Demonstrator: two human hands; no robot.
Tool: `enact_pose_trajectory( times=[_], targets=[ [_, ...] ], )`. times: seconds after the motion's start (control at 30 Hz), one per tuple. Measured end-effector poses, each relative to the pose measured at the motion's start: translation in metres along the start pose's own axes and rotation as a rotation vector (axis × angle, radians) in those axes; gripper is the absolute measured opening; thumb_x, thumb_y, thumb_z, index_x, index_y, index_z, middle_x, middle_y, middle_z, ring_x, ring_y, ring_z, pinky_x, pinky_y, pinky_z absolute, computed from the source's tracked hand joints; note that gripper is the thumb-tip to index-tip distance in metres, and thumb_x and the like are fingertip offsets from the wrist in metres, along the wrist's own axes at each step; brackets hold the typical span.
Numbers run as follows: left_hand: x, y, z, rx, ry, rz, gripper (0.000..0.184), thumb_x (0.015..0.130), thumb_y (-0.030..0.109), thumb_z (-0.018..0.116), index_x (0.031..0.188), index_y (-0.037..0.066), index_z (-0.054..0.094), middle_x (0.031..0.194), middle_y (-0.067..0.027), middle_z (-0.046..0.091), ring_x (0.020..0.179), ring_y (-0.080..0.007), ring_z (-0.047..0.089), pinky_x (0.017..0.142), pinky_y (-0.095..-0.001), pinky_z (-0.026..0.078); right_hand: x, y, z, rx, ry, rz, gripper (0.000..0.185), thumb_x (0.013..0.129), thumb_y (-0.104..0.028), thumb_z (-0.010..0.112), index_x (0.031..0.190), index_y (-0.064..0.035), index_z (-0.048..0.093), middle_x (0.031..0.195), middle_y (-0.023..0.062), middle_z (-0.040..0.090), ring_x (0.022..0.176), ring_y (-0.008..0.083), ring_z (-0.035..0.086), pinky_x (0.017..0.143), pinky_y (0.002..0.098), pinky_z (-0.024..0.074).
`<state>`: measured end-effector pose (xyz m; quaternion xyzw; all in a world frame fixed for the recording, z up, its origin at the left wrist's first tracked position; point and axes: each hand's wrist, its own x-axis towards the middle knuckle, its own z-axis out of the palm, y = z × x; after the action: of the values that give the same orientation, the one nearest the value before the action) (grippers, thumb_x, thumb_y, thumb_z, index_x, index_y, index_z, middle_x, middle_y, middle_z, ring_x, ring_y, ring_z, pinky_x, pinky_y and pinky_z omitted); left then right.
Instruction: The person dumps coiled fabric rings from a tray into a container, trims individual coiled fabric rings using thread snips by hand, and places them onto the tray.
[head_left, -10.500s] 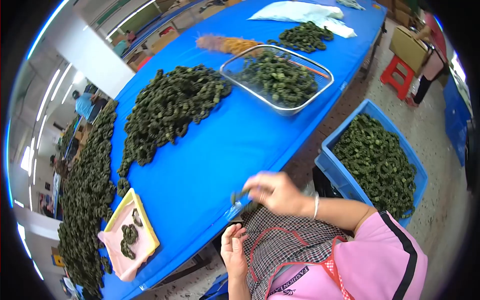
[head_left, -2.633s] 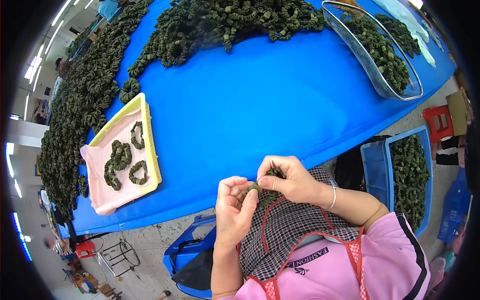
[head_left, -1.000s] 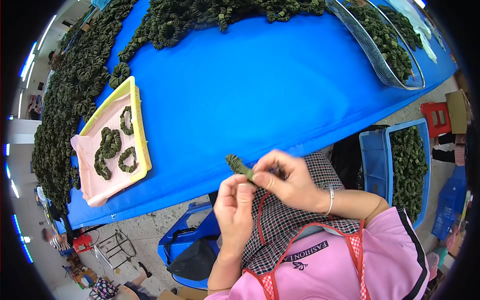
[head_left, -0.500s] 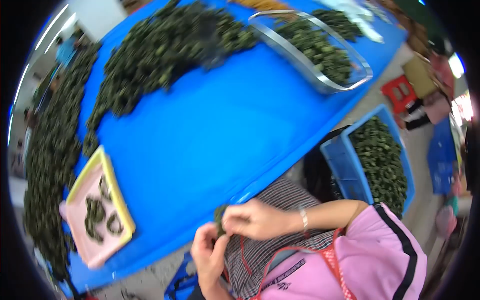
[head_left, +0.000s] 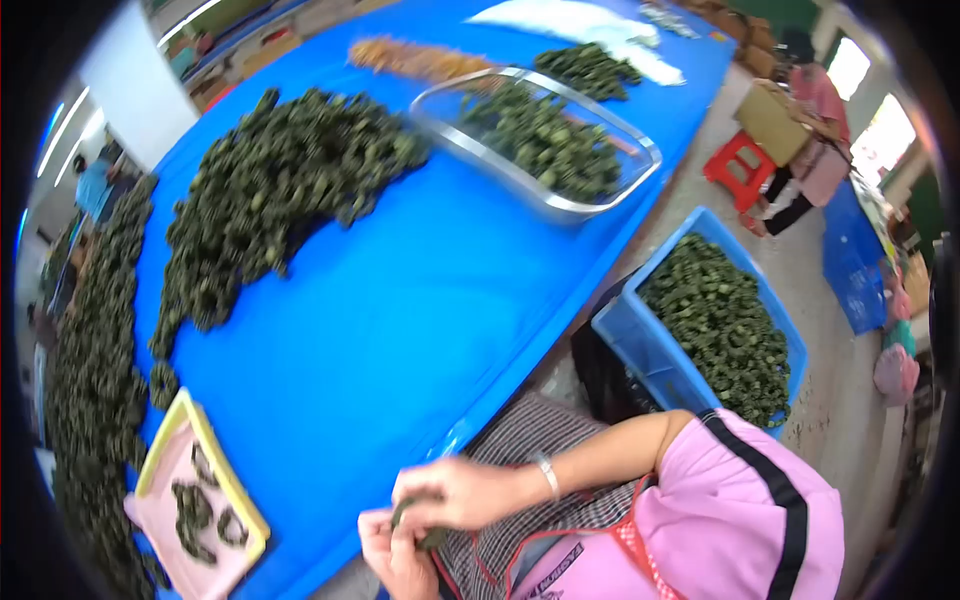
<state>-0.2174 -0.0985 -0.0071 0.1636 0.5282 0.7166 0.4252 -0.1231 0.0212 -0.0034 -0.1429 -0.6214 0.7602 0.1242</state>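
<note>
At the near edge of the blue table, my right hand [head_left: 462,494], with a band on its wrist, is closed around a dark green scrunchie-like ring [head_left: 420,508]. Fingers bent, my left hand [head_left: 395,555] meets it from below and grips the same ring. Most of the ring is hidden by the fingers, and the hands are slightly blurred. Left of them, a pink-lined tray with a yellow rim [head_left: 258,515] holds several similar rings [head_left: 193,515].
A big heap of green rings [head_left: 280,170] lies on the blue table [head_left: 370,300], another pile [head_left: 95,390] along the left. A clear bin [head_left: 425,125] holds more. A blue crate [head_left: 640,345] full of rings stands at right. Beyond are a red stool [head_left: 738,168] and a seated person [head_left: 825,110].
The view has swung, so the table, bins and crate sit further left in the picture. Both hands stay together on the ring, and my right hand now covers more of it.
</note>
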Motion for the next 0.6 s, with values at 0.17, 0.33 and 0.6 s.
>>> enact_pose_trajectory(
  times=[0.17,0.33,0.6],
  targets=[
    [-0.002,-0.003,-0.007,-0.455,-0.047,0.024,0.023,0.076,0.009,0.061,0.088,0.007,0.042,0.064,-0.0012,0.047,0.058,-0.0121,0.045,0.074,-0.0334,0.038,0.006,0.004,-0.023,0.327,0.26,0.086,0.009,0.079,-0.01,0.061,0.076,-0.0048,0.055,0.064,-0.0022,0.051,0.059,0.0041,0.046,0.052,0.0193,0.0364],
    [-0.001,0.0,-0.002,-0.448,-0.021,-0.067,0.022,0.075,0.006,0.05,0.095,0.005,0.04,0.059,0.0008,0.04,0.051,-0.0086,0.035,0.075,-0.0302,0.037,0.005,0.013,-0.024,0.342,0.275,0.055,0.019,0.079,-0.02,0.064,0.076,-0.0056,0.053,0.064,-0.0006,0.049,0.057,0.0063,0.044,0.053,0.0206,0.0346],
    [-0.003,0.007,0.005,0.26,-0.003,-0.198,0.027,0.083,0.008,0.055,0.106,-0.006,0.052,0.064,0.0041,0.051,0.055,0.0,0.039,0.05,-0.0159,0.029,0.002,0.021,-0.02,0.342,0.322,0.03,0.014,0.08,-0.016,0.063,0.076,-0.006,0.054,0.065,-0.0029,0.049,0.058,0.0037,0.042,0.051,0.0189,0.0324]
  ],
)
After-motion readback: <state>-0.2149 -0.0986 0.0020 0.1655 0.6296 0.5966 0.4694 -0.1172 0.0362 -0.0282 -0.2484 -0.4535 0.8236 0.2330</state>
